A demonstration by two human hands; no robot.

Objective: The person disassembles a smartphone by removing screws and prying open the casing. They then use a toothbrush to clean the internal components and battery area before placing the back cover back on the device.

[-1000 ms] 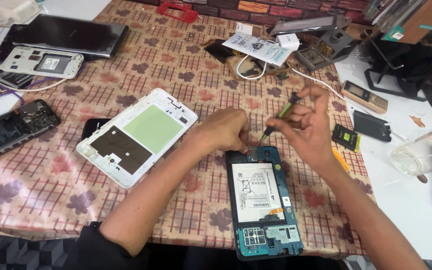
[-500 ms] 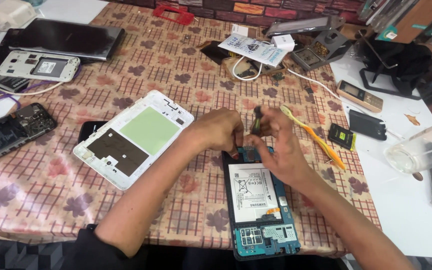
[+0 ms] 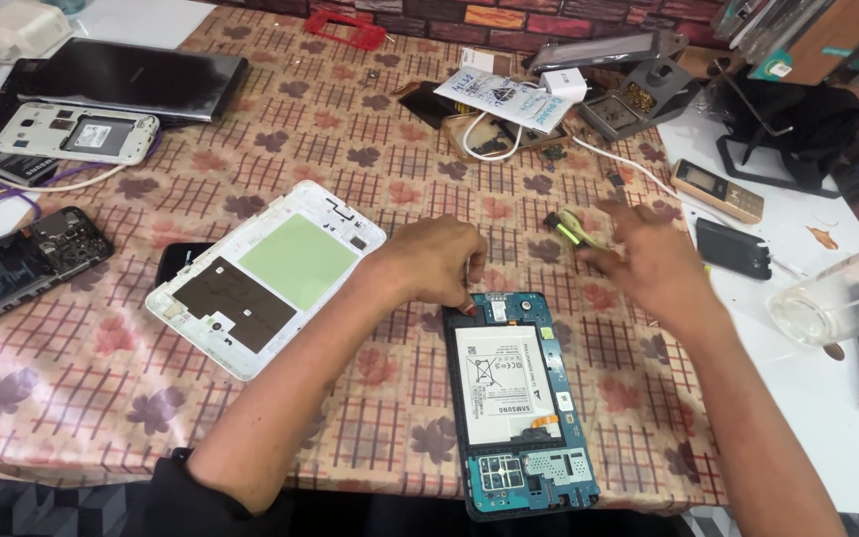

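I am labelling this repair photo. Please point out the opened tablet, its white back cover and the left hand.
opened tablet (image 3: 509, 383), head view, on its white battery.
white back cover (image 3: 295, 261), head view, on the green patch.
left hand (image 3: 439, 261), head view, on its back.

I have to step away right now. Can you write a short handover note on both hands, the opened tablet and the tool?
Left hand: fingers pressed on the top edge of the opened tablet, steadying it.
Right hand: blurred, hovering beside the yellow-green screwdriver on the tablecloth; whether it grips the tool cannot be told.
Tablet: lies flat at the table's near edge, white battery and blue board exposed.
Done: white back cover is off, lying inner side up to the left.
Left: battery and board sit in the frame; which screws are out is too small to tell.
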